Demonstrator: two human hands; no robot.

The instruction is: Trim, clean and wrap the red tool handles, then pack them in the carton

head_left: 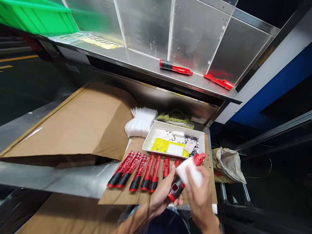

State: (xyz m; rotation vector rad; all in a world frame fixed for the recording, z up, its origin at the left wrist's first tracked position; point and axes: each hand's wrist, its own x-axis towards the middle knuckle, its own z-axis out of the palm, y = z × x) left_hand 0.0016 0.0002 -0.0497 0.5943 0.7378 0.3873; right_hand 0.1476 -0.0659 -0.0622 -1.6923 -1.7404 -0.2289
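Observation:
A red and black plastic tool housing (180, 185) lies tilted between my hands, its black end with a small square window towards me. My left hand (161, 195) is closed around it from below and the left. In my right hand (201, 193) is a white wipe (186, 169), pinched and pressed over the middle of the housing, hiding that part. The red far end sticks out past the wipe. To the left of my hands, several similar red and black housings (128, 172) lie side by side on a cardboard sheet (112, 198).
Behind the row stands a white tray (149, 143) holding yellow label sheets and small black parts. A stack of white wipes (138, 126) sits beside a large cardboard box (97, 120). Two red parts (179, 69) lie on the metal shelf, with a green bin (41, 18) at its left.

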